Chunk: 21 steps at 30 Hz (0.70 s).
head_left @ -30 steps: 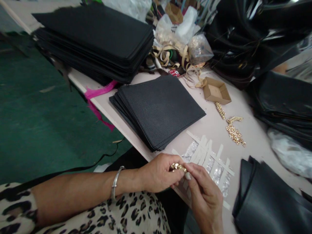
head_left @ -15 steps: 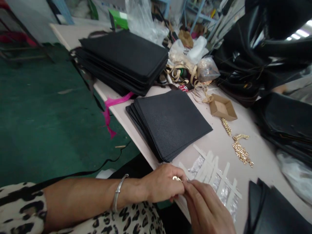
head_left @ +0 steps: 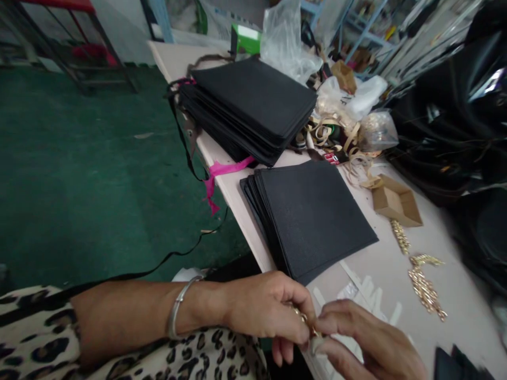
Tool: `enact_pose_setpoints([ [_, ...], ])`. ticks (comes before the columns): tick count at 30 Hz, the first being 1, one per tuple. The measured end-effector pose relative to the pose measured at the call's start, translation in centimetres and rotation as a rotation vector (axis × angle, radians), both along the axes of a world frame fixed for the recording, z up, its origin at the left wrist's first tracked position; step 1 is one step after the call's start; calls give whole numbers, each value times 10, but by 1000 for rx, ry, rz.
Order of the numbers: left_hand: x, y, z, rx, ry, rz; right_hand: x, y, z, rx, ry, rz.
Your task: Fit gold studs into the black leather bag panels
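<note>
My left hand [head_left: 265,306], with a silver bracelet at its wrist, is closed around a small piece of gold chain [head_left: 299,313]. Bits of the chain show between its bent fingers. My right hand [head_left: 368,338] meets it at the fingertips, thumb and finger pinched on the chain's end; the exact part they hold is mostly hidden. Both hands are above the table's near edge. Just beyond them lies a stack of black leather-like panels [head_left: 317,211]. Pale strips [head_left: 368,290] on clear plastic lie under and behind my right hand.
More gold chain [head_left: 426,290] lies on the table at the right, by an open cardboard box [head_left: 397,200]. A taller stack of black panels [head_left: 253,100] stands farther back. Plastic bags, beige ribbon [head_left: 358,169] and black bags [head_left: 455,116] crowd the back. Pink ribbon [head_left: 214,179] hangs off the edge.
The view has swung left, so the table's contents appear farther right. My right hand's fingers have parted a little from the left hand, showing the thumb and a bit more gold chain.
</note>
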<state>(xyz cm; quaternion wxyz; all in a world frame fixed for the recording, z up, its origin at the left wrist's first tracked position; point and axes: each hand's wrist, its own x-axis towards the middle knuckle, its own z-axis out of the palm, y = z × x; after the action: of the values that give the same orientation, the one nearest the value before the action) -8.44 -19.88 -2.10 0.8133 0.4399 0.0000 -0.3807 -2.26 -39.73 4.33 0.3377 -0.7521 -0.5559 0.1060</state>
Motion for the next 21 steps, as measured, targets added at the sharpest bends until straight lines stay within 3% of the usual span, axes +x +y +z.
enact_pose_setpoints([
  [5, 4, 13, -2, 17, -40, 26, 3, 19, -2, 35, 23, -123],
  [21, 12, 20, -4, -25, -22, 29, 3, 25, -11, 70, 27, -165],
])
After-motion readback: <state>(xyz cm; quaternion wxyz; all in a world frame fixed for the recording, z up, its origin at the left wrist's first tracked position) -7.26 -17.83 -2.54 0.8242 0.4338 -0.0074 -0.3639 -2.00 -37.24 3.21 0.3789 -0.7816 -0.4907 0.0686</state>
